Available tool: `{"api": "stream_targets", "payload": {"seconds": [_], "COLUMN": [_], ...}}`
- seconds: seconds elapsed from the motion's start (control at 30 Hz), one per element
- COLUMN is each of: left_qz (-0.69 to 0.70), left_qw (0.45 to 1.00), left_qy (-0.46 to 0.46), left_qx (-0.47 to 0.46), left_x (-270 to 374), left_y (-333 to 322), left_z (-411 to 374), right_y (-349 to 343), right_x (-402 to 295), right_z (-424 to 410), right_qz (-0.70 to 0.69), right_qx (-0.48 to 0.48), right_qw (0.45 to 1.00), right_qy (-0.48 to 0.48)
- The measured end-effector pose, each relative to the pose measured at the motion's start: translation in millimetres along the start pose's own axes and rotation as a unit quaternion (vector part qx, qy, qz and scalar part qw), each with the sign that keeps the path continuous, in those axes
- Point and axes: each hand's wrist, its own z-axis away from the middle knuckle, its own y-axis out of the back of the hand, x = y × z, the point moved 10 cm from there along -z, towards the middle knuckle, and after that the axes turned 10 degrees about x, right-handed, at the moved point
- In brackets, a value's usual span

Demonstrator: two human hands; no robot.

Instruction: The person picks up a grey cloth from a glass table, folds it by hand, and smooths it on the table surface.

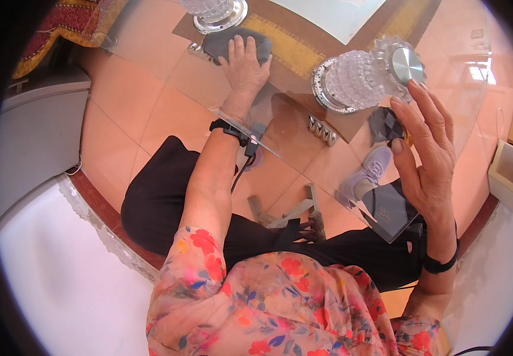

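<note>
My left hand (246, 66) lies flat, fingers spread, on a folded dark grey cloth (263, 46) on the glass tabletop (292, 151). Just above the cloth stands a cut-glass vessel on a silvery base (220, 18). My right hand (425, 142) is raised at the right, its fingers curved apart, its fingertips near the round silvery top (407, 66) of a second faceted glass piece (356, 80) with a silvery base; whether they touch it, I cannot tell. A dark checked object (385, 125) shows beside my right thumb, partly hidden by the hand.
Through the glass show silvery rounded fittings (321, 130), a wooden stool (289, 212) and a lilac shoe (374, 164). A dark flat case (387, 213) lies near my right wrist. A white sheet (336, 13) is at the top; a grey cabinet (40, 138) stands left. A cable hangs from my left wrist.
</note>
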Motion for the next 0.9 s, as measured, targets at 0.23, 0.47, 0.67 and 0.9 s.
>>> {"api": "stream_targets", "payload": {"seconds": [0.23, 0.47, 0.67, 0.9], "left_qz": [0.022, 0.189, 0.220, 0.211], "left_qw": [0.996, 0.968, 0.936, 0.957], "left_qy": [-0.083, -0.132, -0.225, -0.164], "left_qx": [-0.011, -0.101, -0.159, -0.112], "left_x": [27.7, 100.4, 120.0, 97.3], "left_y": [-24.0, -71.4, -43.8, 16.0], "left_z": [-30.5, -59.5, -11.1, 58.3], "right_y": [-1.2, -0.9, 1.6, 2.3], "right_x": [2.6, 1.8, 2.9, -1.7], "right_z": [-0.1, 0.7, 1.7, 4.9], "right_qz": [0.005, 0.008, 0.002, -0.005], "right_qx": [-0.012, -0.010, 0.001, 0.037], "right_qw": [1.000, 1.000, 1.000, 0.998], "right_qy": [0.002, 0.007, 0.005, 0.054]}}
